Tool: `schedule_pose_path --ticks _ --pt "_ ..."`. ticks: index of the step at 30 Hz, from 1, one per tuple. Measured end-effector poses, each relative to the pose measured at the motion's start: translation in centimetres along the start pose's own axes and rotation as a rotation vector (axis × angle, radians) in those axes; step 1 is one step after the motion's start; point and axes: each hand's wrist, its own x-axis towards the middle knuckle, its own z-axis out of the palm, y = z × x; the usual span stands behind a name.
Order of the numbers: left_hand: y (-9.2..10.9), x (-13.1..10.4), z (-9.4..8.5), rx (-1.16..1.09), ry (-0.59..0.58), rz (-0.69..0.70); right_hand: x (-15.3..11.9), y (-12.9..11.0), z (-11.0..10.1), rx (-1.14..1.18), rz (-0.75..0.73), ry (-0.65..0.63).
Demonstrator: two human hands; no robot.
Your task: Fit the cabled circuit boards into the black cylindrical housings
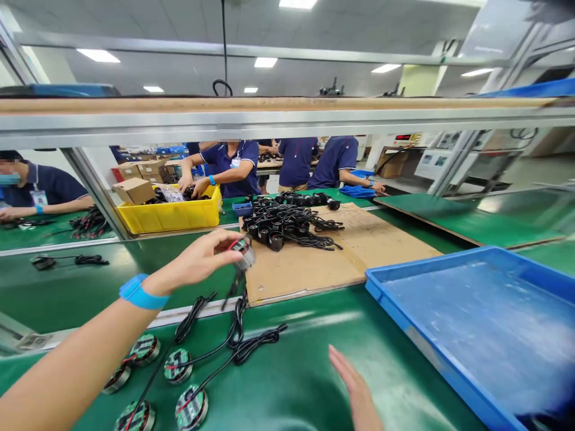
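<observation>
My left hand, with a blue band at the wrist, reaches forward over the bench. Its thumb and fingers pinch a round motor part with a metal side, red wires and a dangling black cable, blurred by motion. Below that arm, several similar round parts with green circuit boards lie on the green mat. Their bundled black cables stretch away toward the cardboard. At the lower middle, my right hand hovers over the mat with fingers extended, holding nothing.
A blue tray stands at the right. Ahead, black cylindrical parts with cables are piled on cardboard. One cabled part lies on the green strip at left. Behind a yellow bin, people work. A shelf beam crosses overhead.
</observation>
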Motion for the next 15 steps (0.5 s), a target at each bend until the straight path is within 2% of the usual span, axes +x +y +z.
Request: schedule_pose_path --ticks 3,5,6,7,9,13,15 --pt "7.4 -3.7 1.8 -0.015 -0.158 0.149 4.3 -3.5 -1.1 0.075 0.022 0.143" --pt "10.2 -6.6 3.6 -0.029 -0.278 0.175 6.2 -4.3 -2.5 0.103 0.019 0.226" --pt "10.7 -8.1 4.9 -0.042 -0.317 0.168 6.8 -4.1 -3.4 0.109 0.014 0.239" --pt "10.8 -9.5 6.4 -0.056 -0.341 0.151 7.0 -3.6 -4.3 0.092 0.012 0.229" --pt "9.7 -12.1 10.0 -0.067 -0.332 0.103 6.6 -1.9 -6.1 -0.031 -0.011 0.163" --pt "5.8 -15.9 17.5 0.044 -0.227 -0.023 4.2 1.2 -8.0 -0.379 -0.108 -0.114" --pt "4.4 -17.2 19.7 0.096 -0.189 -0.105 3.0 1.8 -8.0 -0.409 -0.128 -0.269"
